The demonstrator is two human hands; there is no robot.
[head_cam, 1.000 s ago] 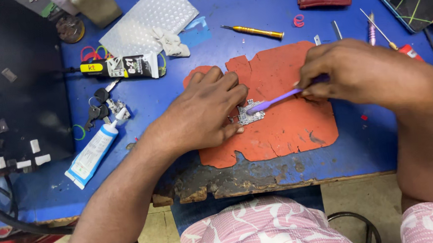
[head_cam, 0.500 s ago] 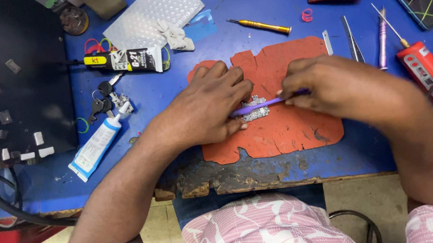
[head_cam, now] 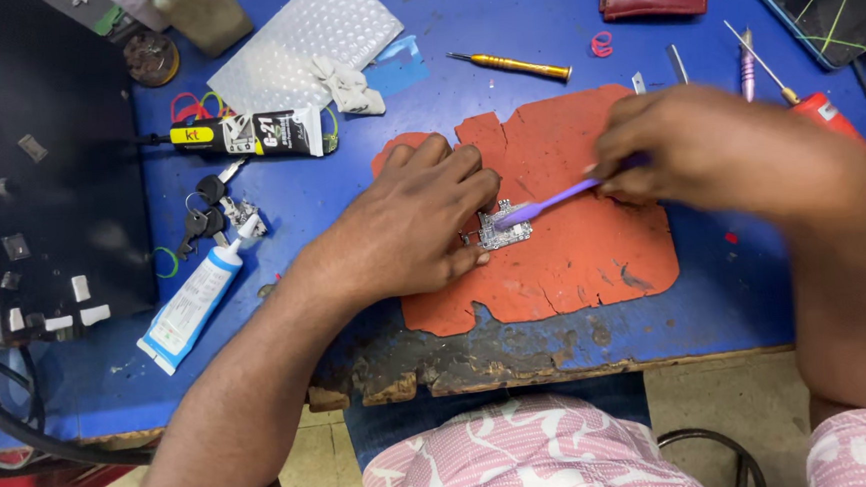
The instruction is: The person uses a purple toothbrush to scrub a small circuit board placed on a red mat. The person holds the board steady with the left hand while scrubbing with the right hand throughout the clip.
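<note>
The blue surface (head_cam: 357, 308) carries an orange-red mat (head_cam: 564, 256) with ragged edges. On the mat's middle lies a small circuit board (head_cam: 500, 231). The left hand (head_cam: 407, 230) lies flat on the mat, its fingertips pressing the board's left edge, grip together on it. The right hand (head_cam: 708, 146) has its grip clamped on a purple brush (head_cam: 551, 202), whose head touches the board. A white tube (head_cam: 191, 306) lies well apart, left.
</note>
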